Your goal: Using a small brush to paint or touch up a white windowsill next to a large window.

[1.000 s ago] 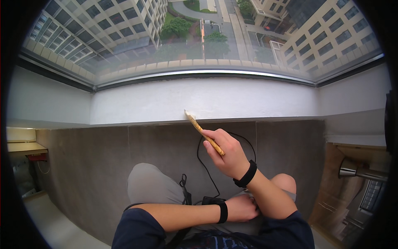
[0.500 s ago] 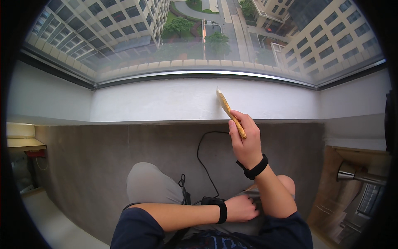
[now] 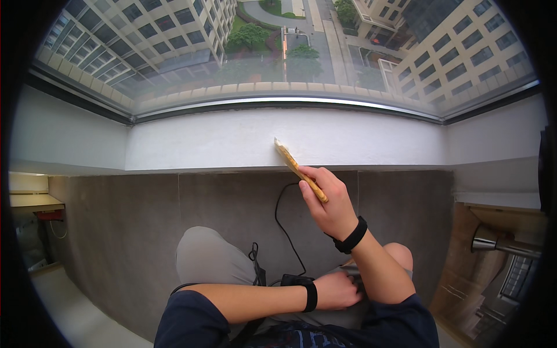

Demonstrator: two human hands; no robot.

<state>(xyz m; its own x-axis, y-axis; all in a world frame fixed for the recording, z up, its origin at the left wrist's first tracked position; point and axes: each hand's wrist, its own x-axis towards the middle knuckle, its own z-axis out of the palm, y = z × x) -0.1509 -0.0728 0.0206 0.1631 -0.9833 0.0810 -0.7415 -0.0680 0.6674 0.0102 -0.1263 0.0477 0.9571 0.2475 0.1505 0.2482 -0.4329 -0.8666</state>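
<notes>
My right hand (image 3: 331, 202) is closed around the wooden handle of a paintbrush (image 3: 296, 165). The brush slants up and left, its pale tip touching or just above the white window sill (image 3: 203, 139) near the middle. Across my lap lies my left forearm. My left hand (image 3: 335, 292) rests by my right thigh with its fingers curled; their tips are partly hidden, and I cannot make out whether they hold anything. A black band circles each wrist.
A window (image 3: 267, 78) rises behind the sill, with buildings and a street far below. A thin black cable (image 3: 279, 217) loops over the grey floor (image 3: 127, 226) ahead of my knees. Wooden cabinets or shelves stand at both sides, the right one (image 3: 464, 261) holding metal items.
My right hand has moved left and slightly toward me with the paintbrush, so its tip sits further left and nearer the sill's front edge. My left hand has stayed in place.
</notes>
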